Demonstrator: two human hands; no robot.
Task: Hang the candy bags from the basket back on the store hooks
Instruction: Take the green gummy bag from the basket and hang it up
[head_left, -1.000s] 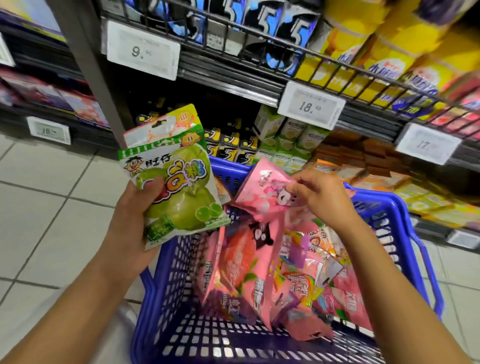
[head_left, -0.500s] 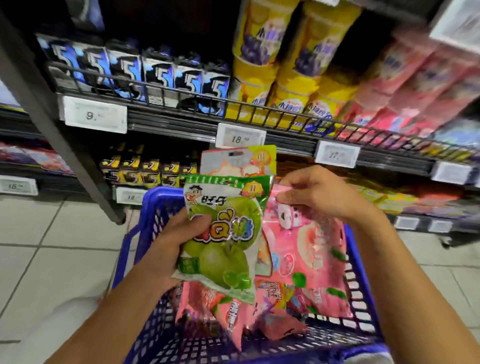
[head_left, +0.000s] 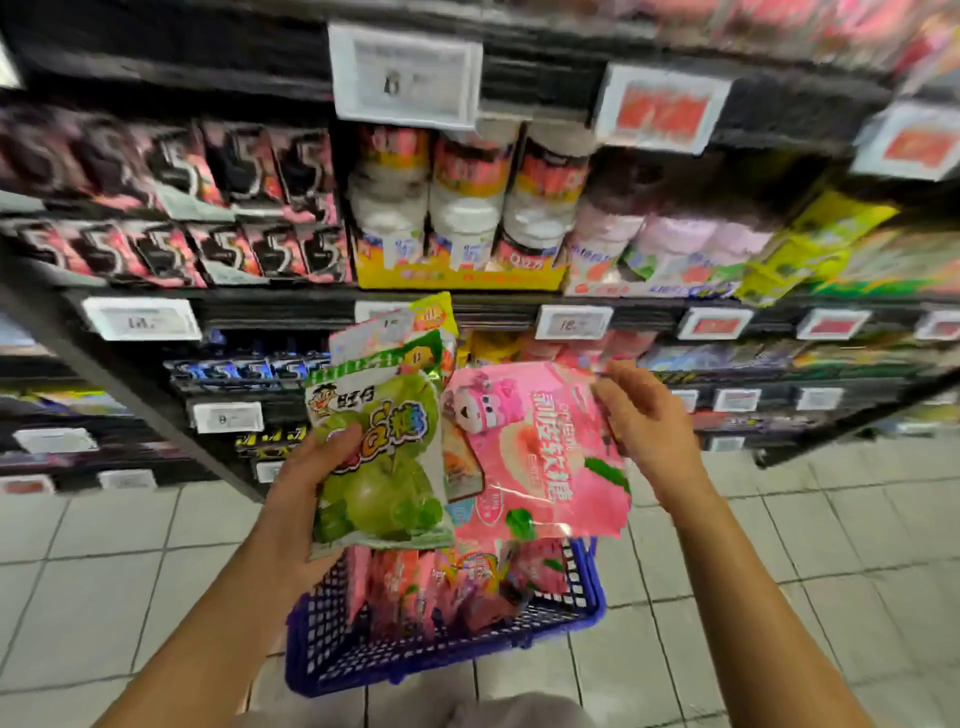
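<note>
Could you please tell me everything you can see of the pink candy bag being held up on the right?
The pink glossy plastic candy bag is a flat, sealed pouch printed with a pink cartoon bear, a peach picture with green leaves and white characters. It hangs tilted above the blue plastic basket, clear of the bags inside. The right hand pinches its upper right edge. Its left edge overlaps the bags gripped by the left hand, beside the green apple candy bag.
</note>
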